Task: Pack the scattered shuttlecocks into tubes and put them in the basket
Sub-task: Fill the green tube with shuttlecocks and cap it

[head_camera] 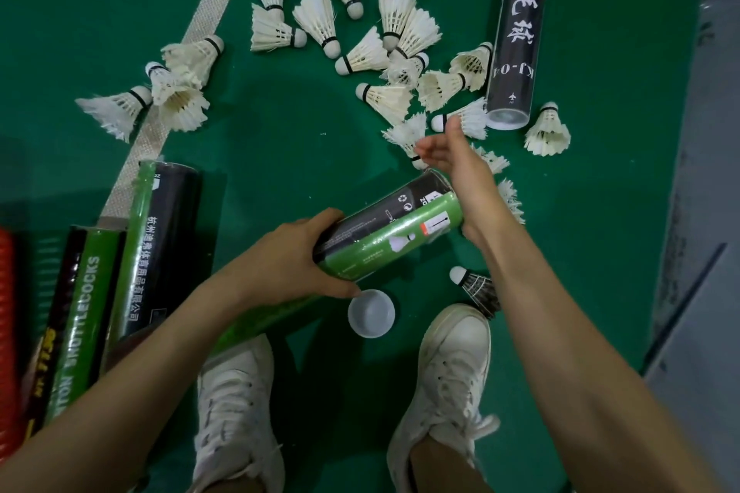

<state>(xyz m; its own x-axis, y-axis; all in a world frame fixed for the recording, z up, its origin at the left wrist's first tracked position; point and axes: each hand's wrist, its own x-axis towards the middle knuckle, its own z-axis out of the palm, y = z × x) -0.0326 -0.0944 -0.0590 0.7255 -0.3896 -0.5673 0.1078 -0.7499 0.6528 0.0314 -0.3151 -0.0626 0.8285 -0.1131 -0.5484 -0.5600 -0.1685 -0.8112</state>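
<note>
Shuttlecocks (384,96) lie scattered on the floor (280,124): light, with crushable feathers, best pinched at the cork. Left hand (296,256) grips the tube (392,228); right hand (444,150) hovers loosely open, empty.

A green sports-court floor (304,124) is filling the view under even light; a white woven boundary line (206,18) is running diagonally from the top edge down toward the lower left; far to the right of that line, a grey strip of flooring (708,192) is bordering the green; a soft shadow is pooling just right of the line.
</note>
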